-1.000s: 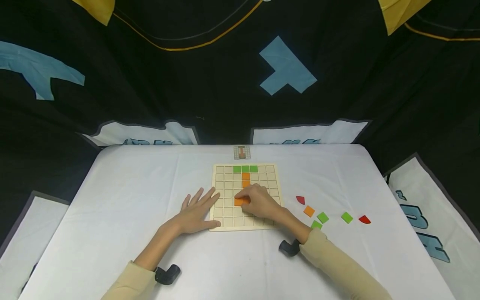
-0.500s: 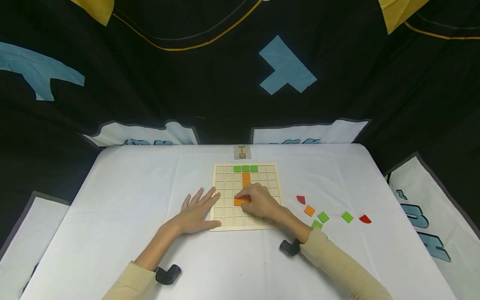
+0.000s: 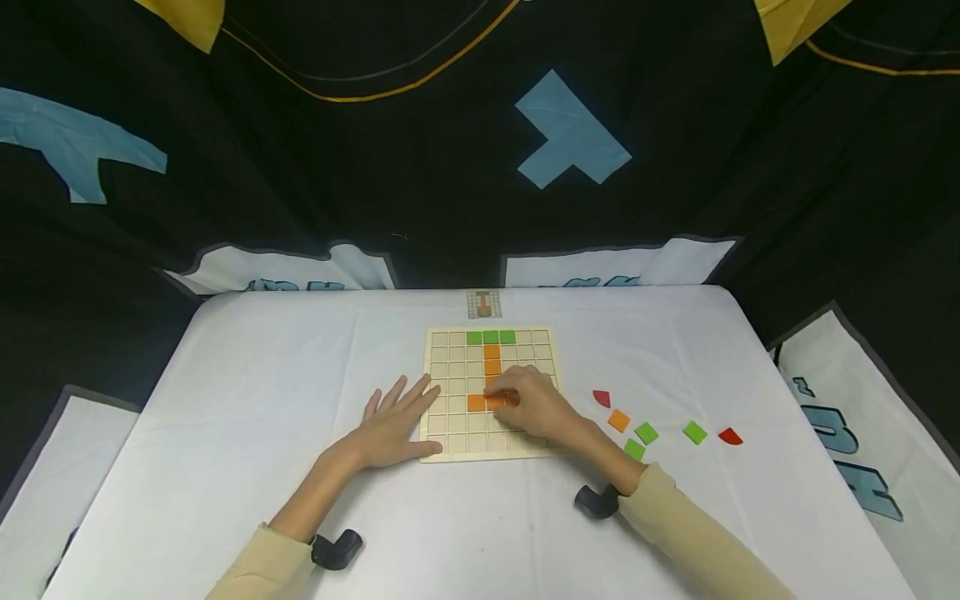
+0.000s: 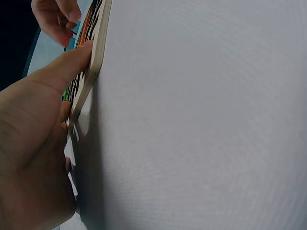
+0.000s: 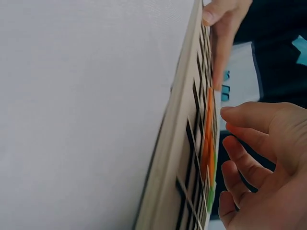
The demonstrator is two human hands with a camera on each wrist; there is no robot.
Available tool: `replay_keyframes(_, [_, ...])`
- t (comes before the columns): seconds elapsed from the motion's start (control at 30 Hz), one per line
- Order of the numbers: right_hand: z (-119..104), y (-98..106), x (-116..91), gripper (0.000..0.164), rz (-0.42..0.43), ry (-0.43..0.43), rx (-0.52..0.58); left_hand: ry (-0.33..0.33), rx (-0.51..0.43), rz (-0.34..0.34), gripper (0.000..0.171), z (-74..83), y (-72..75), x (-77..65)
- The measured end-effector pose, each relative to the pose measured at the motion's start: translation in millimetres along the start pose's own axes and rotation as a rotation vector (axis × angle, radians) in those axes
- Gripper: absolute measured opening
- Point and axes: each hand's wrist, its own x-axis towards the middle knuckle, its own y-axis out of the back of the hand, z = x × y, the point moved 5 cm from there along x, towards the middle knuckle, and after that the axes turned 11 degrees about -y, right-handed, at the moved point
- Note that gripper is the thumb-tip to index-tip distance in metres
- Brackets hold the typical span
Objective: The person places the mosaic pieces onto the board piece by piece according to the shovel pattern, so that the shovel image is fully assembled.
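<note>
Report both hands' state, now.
Left hand: open, touching the pale wooden grid board.
Right hand: open, loosely curled, empty, over the orange square tiles.

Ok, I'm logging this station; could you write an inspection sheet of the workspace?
Surface: white cloth, lightly creased.
Job's things: grid board bearing green squares and orange squares; small card beyond; loose pieces at right, red, orange and green.
Clutter: nothing seen.
Hands: left hand touches the board's left side; right hand hovers over orange squares, no piece visible in it.
Cables: nothing seen.
Surroundings: black curtain with blue shapes and yellow shapes.
</note>
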Motion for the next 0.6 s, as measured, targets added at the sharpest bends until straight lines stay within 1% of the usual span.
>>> replay_keyframes(0.1, [10, 13, -10, 0.027, 0.033, -0.027, 0.042, -0.001, -0.004, 0.007, 0.092, 0.1, -0.1, 0.8])
replay_keyframes(0.27, [32, 40, -30, 0.024, 0.123, -0.073, 0.097, 0.003, -0.004, 0.009, 0.092, -0.3, -0.7, 1.1])
replay_keyframes(0.43, [61, 60, -53, 0.027, 0.207, -0.155, 0.081, 0.0, 0.003, 0.007, 0.092, -1.4, -1.0, 1.2])
replay_keyframes(0.6, [87, 76, -76, 0.031, 0.257, -0.243, 0.073, -0.009, 0.009, 0.008, 0.092, -1.3, -1.1, 1.4])
